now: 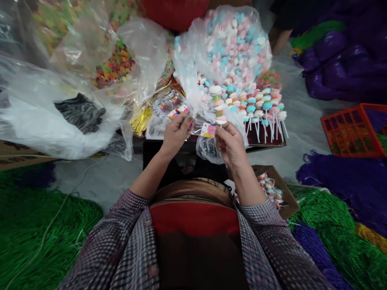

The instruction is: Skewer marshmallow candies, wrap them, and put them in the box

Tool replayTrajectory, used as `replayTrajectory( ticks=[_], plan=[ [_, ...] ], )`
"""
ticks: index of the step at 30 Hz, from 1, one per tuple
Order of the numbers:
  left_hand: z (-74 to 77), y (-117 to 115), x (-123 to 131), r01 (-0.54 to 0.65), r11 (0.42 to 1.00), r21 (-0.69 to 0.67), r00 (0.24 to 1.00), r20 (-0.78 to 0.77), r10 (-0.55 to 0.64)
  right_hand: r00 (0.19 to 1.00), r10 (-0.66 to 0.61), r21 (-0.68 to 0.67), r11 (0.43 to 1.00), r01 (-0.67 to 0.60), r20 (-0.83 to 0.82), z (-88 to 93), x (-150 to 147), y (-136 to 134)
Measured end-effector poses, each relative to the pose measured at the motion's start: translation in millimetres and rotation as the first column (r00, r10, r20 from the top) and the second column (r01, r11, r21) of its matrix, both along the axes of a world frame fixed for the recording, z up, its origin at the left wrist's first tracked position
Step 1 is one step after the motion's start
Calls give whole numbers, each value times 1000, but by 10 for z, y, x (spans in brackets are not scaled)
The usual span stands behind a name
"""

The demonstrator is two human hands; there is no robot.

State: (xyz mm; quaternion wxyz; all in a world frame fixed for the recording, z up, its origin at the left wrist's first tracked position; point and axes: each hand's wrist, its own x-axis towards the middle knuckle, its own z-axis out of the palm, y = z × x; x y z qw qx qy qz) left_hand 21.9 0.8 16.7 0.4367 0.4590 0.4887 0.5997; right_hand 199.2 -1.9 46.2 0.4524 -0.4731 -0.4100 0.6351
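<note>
My right hand (232, 144) pinches the stick of a candy skewer (219, 105), which stands upright with white, pink, orange and green pieces stacked on it. Between my two hands stretches a small clear printed bag (208, 130) with a pink and yellow pattern. The thumb and fingers of my left hand (177, 132) are pressed together at the bag's left end. Beyond my left hand lies a pile of clear printed bags (165, 106) beside gold twist ties (140, 121). Finished-looking candy skewers (256, 102) lie to the right, sticks over the table edge.
Large clear bags hold pastel marshmallow candies (238, 44) and gummy rings (116, 62). A carton of wrapped candies (272, 189) sits low by my right arm. An orange crate (347, 133), purple bundles (329, 64) and green strands (39, 217) lie on the floor. Another person's arm (279, 40) shows behind.
</note>
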Motion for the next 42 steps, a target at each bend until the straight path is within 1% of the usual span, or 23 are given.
replayTrajectory(
  ticks=[4, 6, 9, 12, 15, 17, 20, 22, 23, 25, 27, 29, 30, 32, 34, 36, 38, 40, 42],
  plan=[
    [39, -48, -13, -11, 1000, 5, 995, -102, 12, 995, 95, -43, 995, -95, 8, -10, -8, 12],
    [58, -66, 13, -12, 1000, 23, 990, -139, 16, 995, 93, -31, 995, -91, 43, -25, -26, 7],
    [90, -91, 73, 63, 996, 56, 985, -162, -53, 995, 63, -4, 998, -63, 84, -75, -120, -6],
    [99, -99, 70, 162, 986, 34, 981, -109, -157, 995, 51, 33, 998, -54, 82, -139, -195, -2],
    [70, -88, -29, 270, 961, -60, 963, 5, -270, 997, 18, 47, 999, -22, 80, -174, -175, 32],
    [36, -79, -97, 300, 949, -93, 953, 66, -295, 995, 23, 42, 999, -28, 101, -169, -141, 57],
    [-28, -69, -130, 278, 956, -93, 957, 113, -267, 989, 25, 90, 995, -38, 143, -127, -128, 69],
    [-75, -67, -106, 248, 964, -95, 965, 108, -238, 987, 2, 121, 992, -22, 163, -90, -146, 58],
    [-97, -67, -88, 234, 967, -98, 970, 95, -225, 986, -4, 111, 994, -15, 166, -75, -157, 50],
    [-132, -69, -52, 213, 972, -99, 976, 73, -207, 988, -1, 46, 999, -6, 155, -56, -172, 36],
    [-140, -71, -26, 210, 974, -84, 975, 89, -202, 993, -3, -14, 1000, 5, 119, -49, -166, 32],
    [-113, -64, -20, 182, 980, -76, 974, 154, -169, 997, -1, -25, 1000, 3, 78, -40, -128, 36],
    [-89, -56, -25, 152, 984, -88, 970, 204, -131, 998, 2, -12, 1000, -1, 63, -26, -95, 40],
    [-29, -35, -53, 86, 985, -149, 948, 317, -35, 998, 5, 31, 1000, -6, 57, 27, -1, 38],
    [30, -13, -97, 62, 974, -219, 907, 420, 37, 996, -14, 82, 997, 7, 83, 109, 129, 15],
    [71, 0, -144, 82, 966, -245, 867, 495, 52, 993, -23, 122, 992, 8, 119, 193, 283, -38],
    [93, 5, -176, 105, 967, -231, 836, 548, 40, 988, 2, 151, 988, -26, 156, 247, 442, -113],
    [104, 5, -188, 109, 971, -212, 817, 576, 34, 977, 31, 181, 981, -70, 209, 262, 583, -194],
    [113, 5, -181, 106, 971, -213, 814, 580, 39, 953, 53, 218, 968, -122, 298, 261, 681, -266]
  ],
)
